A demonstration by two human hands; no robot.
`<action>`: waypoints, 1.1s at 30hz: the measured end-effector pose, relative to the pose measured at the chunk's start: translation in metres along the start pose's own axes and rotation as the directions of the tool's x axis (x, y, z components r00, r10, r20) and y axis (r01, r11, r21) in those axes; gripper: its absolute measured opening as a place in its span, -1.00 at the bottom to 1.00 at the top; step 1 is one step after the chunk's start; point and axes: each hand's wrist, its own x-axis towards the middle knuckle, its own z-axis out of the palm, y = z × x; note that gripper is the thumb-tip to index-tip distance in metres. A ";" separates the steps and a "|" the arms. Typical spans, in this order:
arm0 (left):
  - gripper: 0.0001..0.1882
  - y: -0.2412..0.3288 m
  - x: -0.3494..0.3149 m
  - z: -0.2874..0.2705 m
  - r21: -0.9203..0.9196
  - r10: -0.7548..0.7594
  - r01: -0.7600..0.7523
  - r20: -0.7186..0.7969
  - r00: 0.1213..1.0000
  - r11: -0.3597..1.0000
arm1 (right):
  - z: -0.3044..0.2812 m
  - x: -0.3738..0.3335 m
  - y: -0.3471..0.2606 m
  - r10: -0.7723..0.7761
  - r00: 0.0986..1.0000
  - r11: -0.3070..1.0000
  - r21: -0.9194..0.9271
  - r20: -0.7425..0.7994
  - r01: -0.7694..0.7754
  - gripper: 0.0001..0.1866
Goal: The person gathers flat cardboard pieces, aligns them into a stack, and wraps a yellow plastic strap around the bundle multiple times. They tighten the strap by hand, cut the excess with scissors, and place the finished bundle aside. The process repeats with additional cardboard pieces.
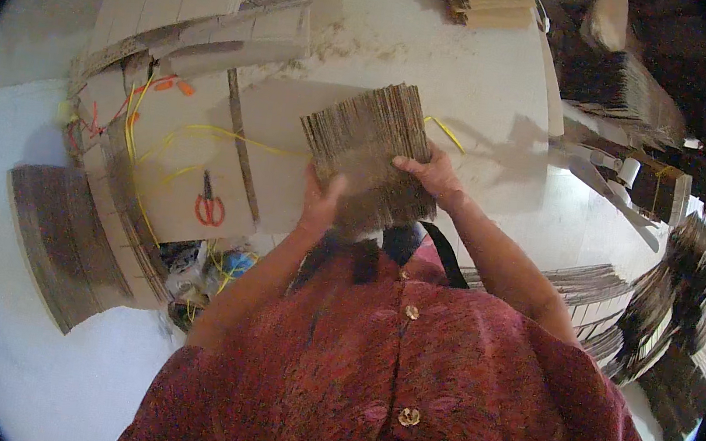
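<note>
Between my two hands is a thick bundle of brown cardboard pieces (371, 148), their many edges fanned along the top. My left hand (321, 202) grips its lower left side, thumb on the near face. Around the right side wraps my right hand (433, 176), its thumb laid across the face; the fingers behind are hidden. A yellow strap (205, 130) runs over the work surface up to the bundle's left side. Scissors with red-orange handles (210, 210) lie to the left of my left hand. Another short yellow strap (445, 133) shows just right of the bundle.
Large cardboard stacks stand at the upper left (201, 21) and lower left (69, 238). Orange bits (184, 88) lie near the straps. More cardboard piles (623, 99) fill the right side. A bent stack (587, 289) is beside my right elbow. Pale floor (375, 42) lies beyond the bundle.
</note>
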 end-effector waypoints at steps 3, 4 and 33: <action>-0.40 0.004 -0.014 -0.022 0.017 -0.089 0.088 0.111 0.990 0.996 | 0.024 -0.014 -0.002 0.043 0.997 0.991 -0.123 -0.068 -0.051 -0.37; -0.43 0.001 -0.022 -0.027 0.059 -0.082 0.078 0.058 0.995 0.995 | 0.034 -0.019 0.002 -0.009 0.996 0.994 -0.110 -0.087 0.000 -0.35; -0.27 0.017 -0.038 -0.138 -0.032 -0.359 0.359 0.008 0.933 0.933 | 0.051 -0.016 0.037 -0.096 0.986 0.978 0.170 -0.135 0.119 -0.57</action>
